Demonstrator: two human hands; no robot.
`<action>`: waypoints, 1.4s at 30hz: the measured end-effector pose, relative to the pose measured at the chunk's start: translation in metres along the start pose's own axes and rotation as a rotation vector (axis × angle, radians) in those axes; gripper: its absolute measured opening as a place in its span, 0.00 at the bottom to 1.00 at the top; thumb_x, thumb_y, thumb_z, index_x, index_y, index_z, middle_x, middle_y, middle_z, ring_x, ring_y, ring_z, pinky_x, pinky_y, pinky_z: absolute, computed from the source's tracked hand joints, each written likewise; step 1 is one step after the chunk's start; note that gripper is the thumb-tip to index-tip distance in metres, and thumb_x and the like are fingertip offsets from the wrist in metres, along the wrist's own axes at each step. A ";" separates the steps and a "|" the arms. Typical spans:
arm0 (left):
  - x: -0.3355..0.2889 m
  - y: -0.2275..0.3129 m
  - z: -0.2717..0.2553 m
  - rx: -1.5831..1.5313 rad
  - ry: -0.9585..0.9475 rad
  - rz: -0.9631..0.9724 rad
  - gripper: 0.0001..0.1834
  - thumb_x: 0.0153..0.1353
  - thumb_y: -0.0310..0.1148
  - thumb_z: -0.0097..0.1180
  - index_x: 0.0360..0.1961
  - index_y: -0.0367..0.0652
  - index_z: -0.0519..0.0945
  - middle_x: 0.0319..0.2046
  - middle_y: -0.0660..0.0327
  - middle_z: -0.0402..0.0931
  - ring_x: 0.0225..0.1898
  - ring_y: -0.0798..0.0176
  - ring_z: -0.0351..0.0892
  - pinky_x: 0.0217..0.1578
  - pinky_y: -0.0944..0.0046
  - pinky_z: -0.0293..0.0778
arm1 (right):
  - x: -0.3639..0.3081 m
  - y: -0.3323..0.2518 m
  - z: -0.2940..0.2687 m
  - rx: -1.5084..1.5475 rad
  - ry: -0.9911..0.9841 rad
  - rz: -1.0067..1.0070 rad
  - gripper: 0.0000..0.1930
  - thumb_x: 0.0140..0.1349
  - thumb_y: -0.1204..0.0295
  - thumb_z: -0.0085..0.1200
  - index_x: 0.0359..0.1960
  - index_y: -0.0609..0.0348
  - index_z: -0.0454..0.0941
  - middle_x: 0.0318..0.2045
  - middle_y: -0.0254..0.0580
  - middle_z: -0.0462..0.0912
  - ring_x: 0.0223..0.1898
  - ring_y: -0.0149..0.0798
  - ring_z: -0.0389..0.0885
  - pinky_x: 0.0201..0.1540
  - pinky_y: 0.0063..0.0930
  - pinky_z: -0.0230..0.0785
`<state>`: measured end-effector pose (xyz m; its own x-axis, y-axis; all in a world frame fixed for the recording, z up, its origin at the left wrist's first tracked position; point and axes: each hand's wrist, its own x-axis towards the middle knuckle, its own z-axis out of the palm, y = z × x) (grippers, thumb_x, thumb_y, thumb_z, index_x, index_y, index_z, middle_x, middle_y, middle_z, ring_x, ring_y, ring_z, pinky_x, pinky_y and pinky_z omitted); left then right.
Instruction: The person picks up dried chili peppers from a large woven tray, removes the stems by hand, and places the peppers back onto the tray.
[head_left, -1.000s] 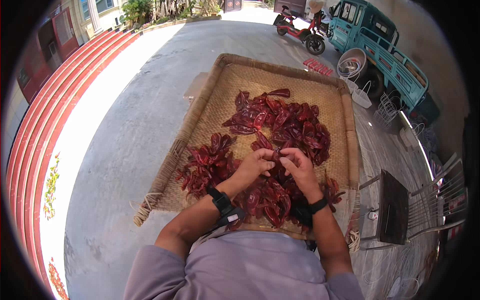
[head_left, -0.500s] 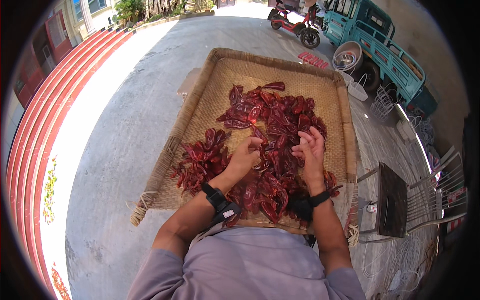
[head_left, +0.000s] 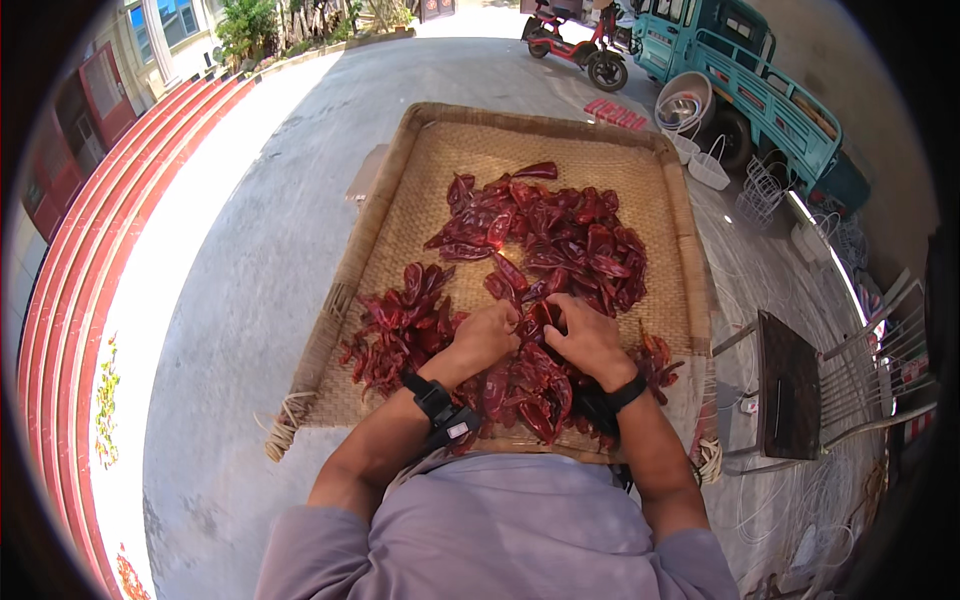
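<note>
Dried red chili peppers (head_left: 575, 240) lie in a loose heap on a woven tray (head_left: 450, 150). Over the near part of the heap, my left hand (head_left: 487, 336) is closed, thumb and fingers pressed together; whatever they grip is hidden. Close to its right, my right hand (head_left: 587, 338) curls with thumb and forefinger pinched on a dark red chili pepper (head_left: 541, 318) between the two hands. A denser cluster of smaller chili peppers (head_left: 385, 345) sits left of my left wrist. A few orange-red chili peppers (head_left: 655, 362) lie beyond my right wrist.
A rolled rim (head_left: 345, 270) borders the tray. At the right stands a metal-framed chair (head_left: 785, 385) with a dark seat. Farther off are white baskets (head_left: 710, 168), a teal cargo vehicle (head_left: 765, 80) and a red scooter (head_left: 575, 45). Red-edged steps (head_left: 90, 270) run along the left.
My right hand has come down and left from a raised, open-fingered pose to a pinch on a chili pepper beside my left hand. The left hand stays closed in nearly the same place.
</note>
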<state>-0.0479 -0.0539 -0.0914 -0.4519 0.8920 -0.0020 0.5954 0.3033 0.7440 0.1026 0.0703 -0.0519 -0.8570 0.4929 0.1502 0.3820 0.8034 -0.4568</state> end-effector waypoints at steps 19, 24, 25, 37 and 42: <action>0.004 0.020 -0.027 -1.035 -0.022 -0.146 0.07 0.60 0.28 0.47 0.40 0.41 0.72 0.25 0.67 0.71 0.21 0.77 0.68 0.19 0.78 0.63 | 0.008 0.013 -0.005 0.759 0.267 -0.034 0.19 0.57 0.71 0.55 0.51 0.57 0.71 0.47 0.42 0.72 0.43 0.35 0.74 0.43 0.28 0.69; 0.004 0.020 -0.022 -1.147 -0.008 -0.135 0.09 0.62 0.30 0.47 0.42 0.40 0.72 0.27 0.66 0.71 0.23 0.75 0.70 0.23 0.77 0.66 | 0.008 0.012 -0.002 0.637 0.045 -0.132 0.10 0.57 0.70 0.54 0.38 0.62 0.77 0.32 0.42 0.79 0.34 0.35 0.77 0.38 0.27 0.69; 0.004 0.021 -0.021 -1.146 -0.009 -0.136 0.09 0.62 0.30 0.47 0.42 0.40 0.72 0.27 0.66 0.71 0.23 0.75 0.70 0.23 0.77 0.66 | 0.009 0.015 -0.001 0.634 0.031 -0.114 0.11 0.58 0.70 0.54 0.40 0.62 0.77 0.30 0.41 0.80 0.33 0.35 0.77 0.37 0.27 0.69; 0.015 -0.011 0.003 -0.126 0.044 0.257 0.16 0.51 0.19 0.53 0.44 0.36 0.75 0.44 0.54 0.67 0.44 0.57 0.70 0.43 0.63 0.69 | 0.012 0.024 -0.011 0.532 0.378 0.024 0.12 0.59 0.70 0.52 0.45 0.58 0.74 0.43 0.40 0.74 0.42 0.32 0.73 0.40 0.25 0.68; 0.015 -0.015 0.012 0.184 0.161 0.376 0.20 0.48 0.22 0.56 0.45 0.36 0.74 0.45 0.49 0.67 0.48 0.46 0.67 0.47 0.58 0.67 | 0.003 0.021 0.004 0.182 -0.014 -0.308 0.16 0.51 0.72 0.56 0.44 0.57 0.75 0.43 0.42 0.75 0.49 0.46 0.68 0.52 0.34 0.62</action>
<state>-0.0559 -0.0415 -0.1107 -0.2702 0.8927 0.3607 0.8399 0.0353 0.5416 0.1064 0.0877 -0.0646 -0.9275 0.2315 0.2936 0.0383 0.8400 -0.5412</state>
